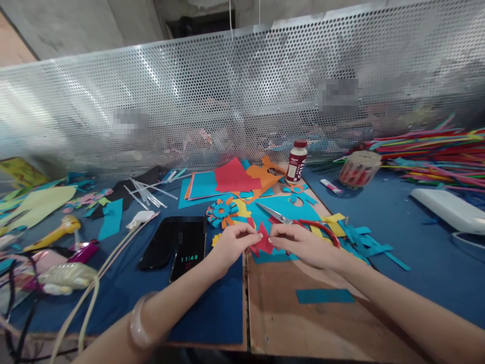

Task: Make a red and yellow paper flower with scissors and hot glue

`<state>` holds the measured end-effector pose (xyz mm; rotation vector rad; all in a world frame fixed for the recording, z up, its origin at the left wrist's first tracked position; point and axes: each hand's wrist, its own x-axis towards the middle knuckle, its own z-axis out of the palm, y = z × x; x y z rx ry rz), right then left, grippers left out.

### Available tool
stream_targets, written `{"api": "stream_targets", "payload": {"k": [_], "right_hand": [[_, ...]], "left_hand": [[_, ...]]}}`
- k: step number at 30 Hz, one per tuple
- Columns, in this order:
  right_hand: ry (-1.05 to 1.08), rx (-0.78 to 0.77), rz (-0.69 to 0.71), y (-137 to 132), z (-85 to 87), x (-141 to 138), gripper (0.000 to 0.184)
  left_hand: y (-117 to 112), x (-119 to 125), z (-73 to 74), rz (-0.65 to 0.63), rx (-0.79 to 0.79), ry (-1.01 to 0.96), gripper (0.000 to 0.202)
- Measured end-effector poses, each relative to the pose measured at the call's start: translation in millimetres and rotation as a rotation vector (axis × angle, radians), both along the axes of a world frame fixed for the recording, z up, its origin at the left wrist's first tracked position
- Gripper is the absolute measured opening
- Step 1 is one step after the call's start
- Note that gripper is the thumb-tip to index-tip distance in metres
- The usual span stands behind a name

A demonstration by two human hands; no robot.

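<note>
Between my two hands is a small piece of red paper (264, 239) with pointed edges. My left hand (232, 247) pinches its left side between thumb and fingertips. At its right side, my right hand (303, 243) grips it the same way. Just beyond my right hand lie scissors (278, 213) with red handles, their blades pointing away to the left. A blue and orange paper flower (222, 213) rests past my left hand. Blue paper scraps (366, 242) are heaped to the right, and a blue paper strip (325, 296) lies on bare wood nearer me.
Two dark phones (189, 247) lie to the left, near a yellow glue gun (56, 233) and cables. Behind stand stacked coloured sheets (237, 177) and a brown bottle (296, 162). On the right are a glue stick (331, 186), a clear jar (359, 169), a white power bank (449, 210) and pipe cleaners (439, 156).
</note>
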<state>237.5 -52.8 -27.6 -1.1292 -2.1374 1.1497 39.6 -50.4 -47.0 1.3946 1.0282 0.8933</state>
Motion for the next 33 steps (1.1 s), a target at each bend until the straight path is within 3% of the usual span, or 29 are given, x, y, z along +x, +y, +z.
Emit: {"api": "stream_targets", "payload": {"k": [7, 11, 14, 17, 21, 26, 30, 33], "right_hand": [[-0.024, 0.049, 0.087, 2, -5.4, 3, 0.022], [0.033, 0.34, -0.055, 1, -8.6, 4, 0.016], [0.088, 0.538, 0.012, -1, -9.5, 3, 0.027], [0.08, 0.66, 0.074, -1, -9.3, 2, 0.022], [0.127, 0.746, 0.043, -1, -10.2, -1, 0.016], [0.169, 0.799, -0.03, -2, -15.1, 0, 0.017], [0.211, 0.843, -0.055, -2, -17.0, 1, 0.016], [0.232, 0.911, -0.051, -3, -16.4, 0, 0.018]], "left_hand": [[-1, 2, -2.0, -0.117, -0.011, -0.067, 0.029], [1, 0, -3.5, -0.069, -0.077, -0.176, 0.025], [1, -1, -3.3, -0.022, -0.133, -0.259, 0.026], [0, 0, -1.9, -0.014, -0.132, -0.288, 0.027], [-3, 1, 1.0, -0.014, -0.019, -0.305, 0.046], [-5, -4, 5.5, -0.086, 0.217, -0.125, 0.011], [-6, -7, 4.0, -0.181, 0.348, -0.035, 0.015], [-7, -7, 1.8, -0.134, 0.544, 0.018, 0.015]]}}
